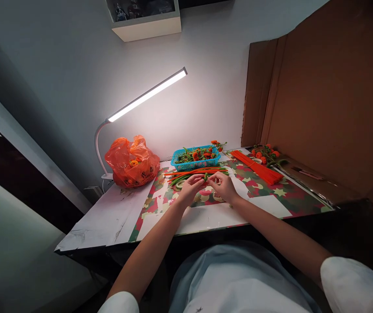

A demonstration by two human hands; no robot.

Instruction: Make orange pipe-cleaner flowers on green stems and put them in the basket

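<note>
Greenery [206, 177], a small sprig at the centre of the frame, is pinched between the fingertips of my left hand [191, 187] and right hand [224, 187]. Uneven pressure could, I judge, bend or snap it; a careless knuckle might scatter the orange and green stems [193, 171] just beyond. A camouflage-patterned sheet [304, 202] covers much of the white tabletop [101, 217]; an LED desk lamp [147, 96] glows upper left of centre, and cardboard [323, 95] walls the right.
</note>
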